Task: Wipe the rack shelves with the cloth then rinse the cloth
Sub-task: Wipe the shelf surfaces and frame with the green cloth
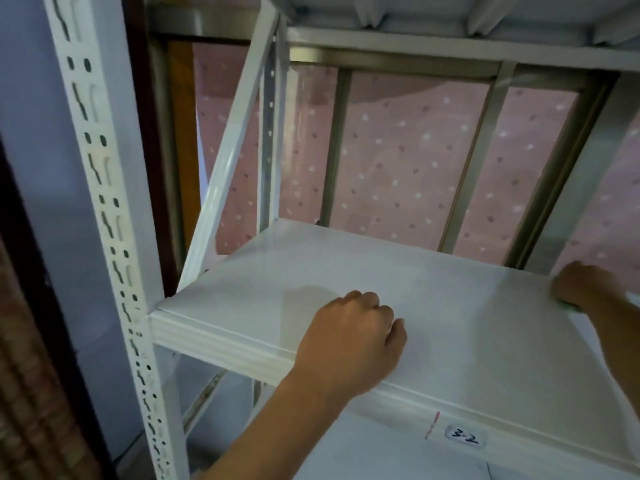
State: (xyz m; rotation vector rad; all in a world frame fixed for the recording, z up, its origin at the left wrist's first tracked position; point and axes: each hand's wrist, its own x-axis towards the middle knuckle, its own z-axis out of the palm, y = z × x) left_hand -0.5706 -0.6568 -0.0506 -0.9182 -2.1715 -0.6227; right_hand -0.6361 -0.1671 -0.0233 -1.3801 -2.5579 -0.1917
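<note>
A white metal rack shelf (pixel 346 271) fills the middle of the head view. My left hand (pixel 349 341) rests near the shelf's front edge, fingers curled under, with nothing visible in it. My right hand (pixel 585 285) presses down at the shelf's far right, close to the back. A sliver of greenish cloth (pixel 569 305) shows under its palm; most of the cloth is hidden by the hand.
A perforated white upright post (pixel 104 202) stands at the front left, with a diagonal brace (pixel 228 157) behind it. Another shelf (pixel 450 15) hangs close overhead. A pink dotted curtain (pixel 408 161) and metal window frame lie behind. A label reading 3-2 (pixel 465 439) sits on the front lip.
</note>
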